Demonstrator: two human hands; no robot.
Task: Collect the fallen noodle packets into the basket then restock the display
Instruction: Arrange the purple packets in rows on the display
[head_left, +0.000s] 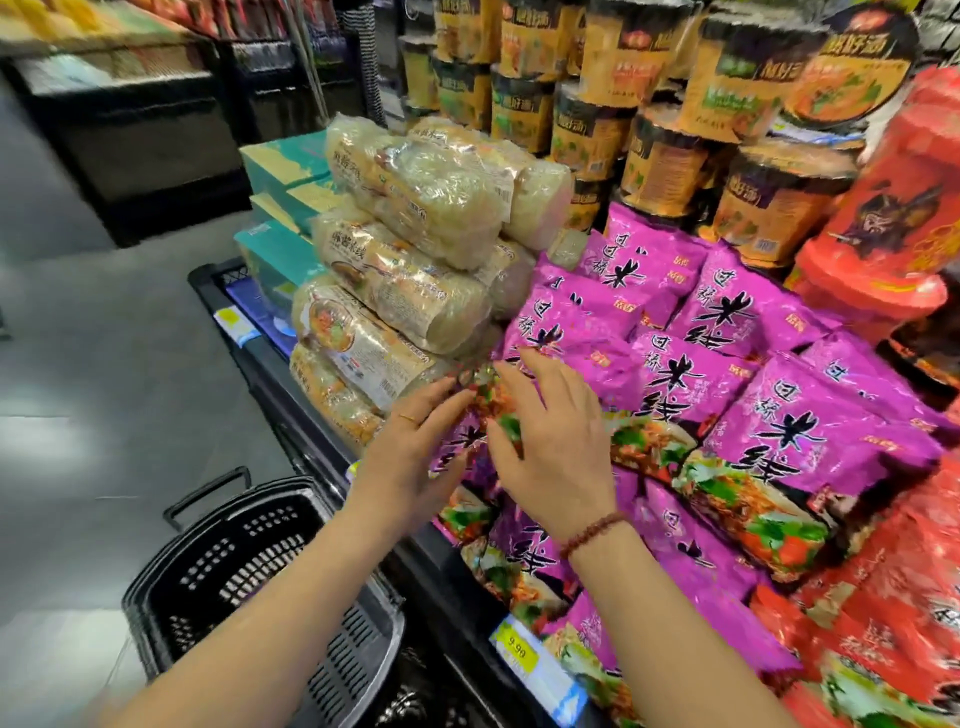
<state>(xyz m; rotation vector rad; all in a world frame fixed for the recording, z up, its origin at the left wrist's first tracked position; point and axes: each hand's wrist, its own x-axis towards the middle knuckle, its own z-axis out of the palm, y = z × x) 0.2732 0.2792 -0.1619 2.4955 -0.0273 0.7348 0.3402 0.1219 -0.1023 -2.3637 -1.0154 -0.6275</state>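
Head view: both hands meet at one purple noodle packet (480, 415) at the left end of the display, just beside a stack of clear packs of pale noodles (405, 249). The left hand (410, 441) lies released, its fingers straight against the packet's left edge and the thumb at its lower corner. The right hand (556, 441) is also released, its fingers spread flat over the packet and the thumb pressing its face. More purple packets (769, 415) lie overlapped to the right, up the sloping shelf (441, 571), with red packets (893, 597) beyond them and brown noodle bowls (670, 161) stacked behind. The black basket (244, 551) sits on the grey floor (104, 364) at lower left, under the left forearm, beside the shelf front. A yellow price tag (514, 649) hangs on the shelf edge
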